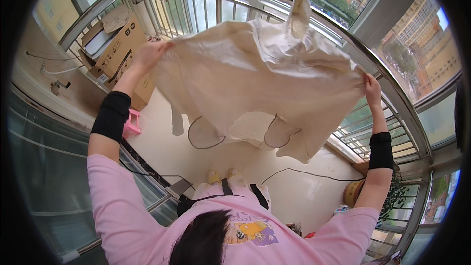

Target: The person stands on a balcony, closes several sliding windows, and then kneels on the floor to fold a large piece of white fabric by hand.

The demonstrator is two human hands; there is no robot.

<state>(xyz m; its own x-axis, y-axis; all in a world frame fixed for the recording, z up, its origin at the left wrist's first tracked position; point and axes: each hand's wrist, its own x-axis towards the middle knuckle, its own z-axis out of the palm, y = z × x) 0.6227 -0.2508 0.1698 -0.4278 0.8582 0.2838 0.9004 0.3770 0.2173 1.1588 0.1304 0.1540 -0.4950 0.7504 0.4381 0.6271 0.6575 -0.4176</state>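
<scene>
A cream-coloured garment [235,73] is stretched wide in the air between my two hands. It looks like light fabric, with two rounded, dark-edged patches hanging near its lower edge and a narrow strap-like piece standing up at its top. My left hand [154,53] pinches its upper left corner. At the far right edge, my right hand [372,86] grips the cloth with the fingers closed. Folds gather along the upper right part. Both arms are extended forward, with black bands around the forearms.
A metal railing [371,59] curves along the windows ahead and right. On the left stand an opened cardboard box [121,59] and a pink plastic stool [133,123]. A black cable [312,173] crosses the floor towards a plant pot [353,192] at right.
</scene>
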